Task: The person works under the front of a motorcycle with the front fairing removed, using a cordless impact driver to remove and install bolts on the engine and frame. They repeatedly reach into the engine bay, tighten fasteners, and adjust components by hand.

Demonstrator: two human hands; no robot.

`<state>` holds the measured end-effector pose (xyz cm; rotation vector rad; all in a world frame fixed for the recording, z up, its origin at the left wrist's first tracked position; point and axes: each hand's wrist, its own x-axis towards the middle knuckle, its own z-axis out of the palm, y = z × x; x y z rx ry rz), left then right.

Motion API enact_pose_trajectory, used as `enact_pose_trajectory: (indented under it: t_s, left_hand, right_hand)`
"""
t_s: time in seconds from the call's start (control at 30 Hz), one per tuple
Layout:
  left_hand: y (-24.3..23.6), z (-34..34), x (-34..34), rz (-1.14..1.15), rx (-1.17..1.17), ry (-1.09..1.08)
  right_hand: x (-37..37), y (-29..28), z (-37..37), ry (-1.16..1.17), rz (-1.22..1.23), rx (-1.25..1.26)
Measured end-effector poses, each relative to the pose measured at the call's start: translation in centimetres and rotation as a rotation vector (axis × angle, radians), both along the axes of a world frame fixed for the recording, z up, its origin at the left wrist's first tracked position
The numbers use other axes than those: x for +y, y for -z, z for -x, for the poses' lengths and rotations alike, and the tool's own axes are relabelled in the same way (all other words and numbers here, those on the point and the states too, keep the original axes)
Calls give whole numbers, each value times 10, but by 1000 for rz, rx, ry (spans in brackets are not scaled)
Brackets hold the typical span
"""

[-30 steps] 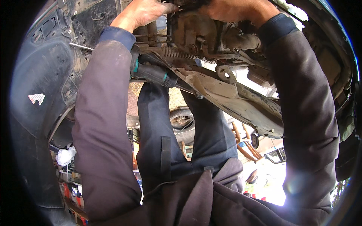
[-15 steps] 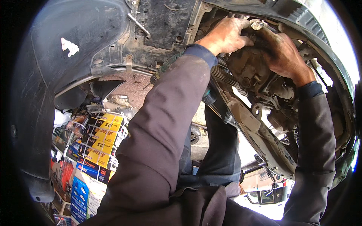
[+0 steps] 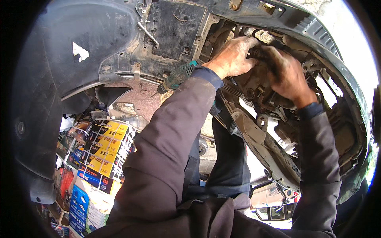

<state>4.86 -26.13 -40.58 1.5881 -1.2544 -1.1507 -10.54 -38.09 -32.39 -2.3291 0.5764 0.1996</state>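
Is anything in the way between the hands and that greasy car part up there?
Nothing visible is. The left hand and right hand both already rest right on the greasy metal part under the car. The green-handled tool sits lower, beside the left sleeve, not between them.

a single head-worn fisheye view, tilted upward at the underside of a raised car (image 3: pixel 174 35) from close beneath it. the wearer's sleeves rise from the lower edge to the left hand (image 3: pixel 234 57) and right hand (image 3: pixel 283 73) near the top. straight edges bow toward the dark round rim.
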Motion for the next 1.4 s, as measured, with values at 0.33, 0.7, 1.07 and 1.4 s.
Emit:
enact_pose_trajectory:
  t_s: [0.33, 0.7, 1.07, 1.4]
  left_hand:
    - [-26, -37, 41, -117, -336, -584]
    - [40, -161, 140, -678, -632, -802]
    - [26, -153, 204, -816, -796, -829]
    - [23, -210, 137, -444, -817, -683]
  right_hand:
    - [45, -72, 50, 385, 85, -102]
    - [99, -84, 48, 419, -259, -45]
    - [163, -68, -27, 351, -474, 45]
    - [227, 28, -85, 279, -123, 417]
